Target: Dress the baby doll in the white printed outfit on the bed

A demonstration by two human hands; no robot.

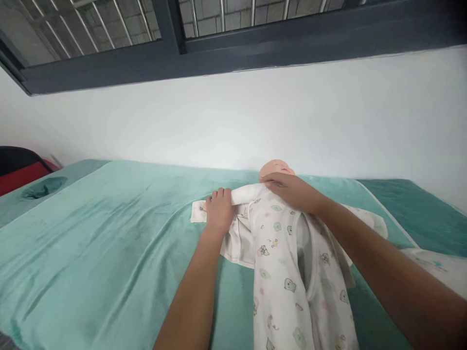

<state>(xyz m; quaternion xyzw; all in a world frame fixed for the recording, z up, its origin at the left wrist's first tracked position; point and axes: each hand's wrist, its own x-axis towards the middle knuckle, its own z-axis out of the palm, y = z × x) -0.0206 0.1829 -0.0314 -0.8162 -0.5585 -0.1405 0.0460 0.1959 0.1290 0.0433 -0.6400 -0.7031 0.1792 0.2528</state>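
A baby doll (273, 166) lies on the green bedding with its head toward the wall. White baby clothes (277, 253) printed with small green and pink figures cover its front and spread toward me. My left hand (220, 206) is closed round a white sleeve stretched out to the left, whose printed cuff (198, 212) sticks out past the fingers. At the doll's neck and shoulder, my right hand (286, 190) has its fingers bent onto the collar fabric. That hand hides the doll's chin, and its fingertips are partly hidden.
Green bedding (109, 243) spreads out on both sides, with wrinkles at the left. Another white printed cloth (438, 267) lies at the right edge. A black and red object (22, 170) stands at far left. Behind are a white wall (219, 126) and a barred window (233, 19).
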